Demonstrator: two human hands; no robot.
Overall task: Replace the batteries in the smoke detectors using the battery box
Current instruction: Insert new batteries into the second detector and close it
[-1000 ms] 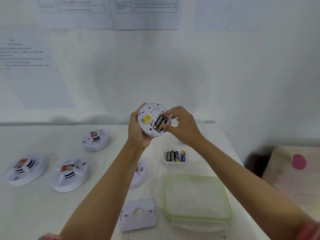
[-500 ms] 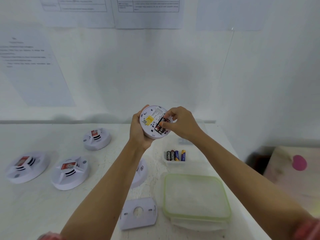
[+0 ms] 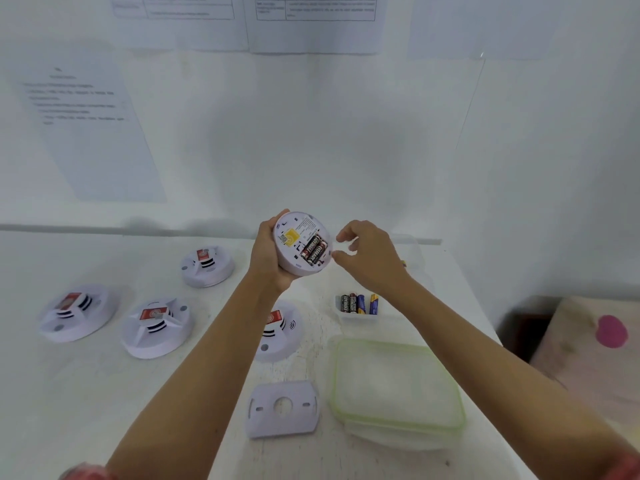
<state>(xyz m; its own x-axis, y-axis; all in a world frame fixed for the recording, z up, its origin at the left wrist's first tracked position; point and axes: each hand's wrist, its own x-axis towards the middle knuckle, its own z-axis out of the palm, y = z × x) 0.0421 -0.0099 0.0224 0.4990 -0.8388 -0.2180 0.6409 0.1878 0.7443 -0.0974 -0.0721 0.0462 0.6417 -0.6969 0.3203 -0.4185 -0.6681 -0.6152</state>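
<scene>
White plastic fills our left hand [image 3: 269, 258]: we grip a round smoke detector [image 3: 302, 229] by its rim, held up above the table [image 3: 86, 393] with its back turned to us. Two black batteries [image 3: 314, 250] lie side by side in its open bay, at about four o'clock on the disc, with a yellow label [image 3: 291, 235] at nine o'clock. Our right hand [image 3: 370, 254] hangs at three o'clock of the detector, just beside its edge, thumb and forefinger parted and loosely bent, holding nothing.

At five o'clock of the held unit a small battery box [image 3: 358, 318] sits on the table with four spare cells [image 3: 358, 303] in a row. At six o'clock of the box lies a clear container [image 3: 394, 386] under a green-rimmed lid, and at its nine o'clock a flat mounting plate [image 3: 282, 408]. Four other detectors rest on the table: one [image 3: 280, 329] partly under our left forearm, three [image 3: 156, 327] off at eight to nine o'clock.
</scene>
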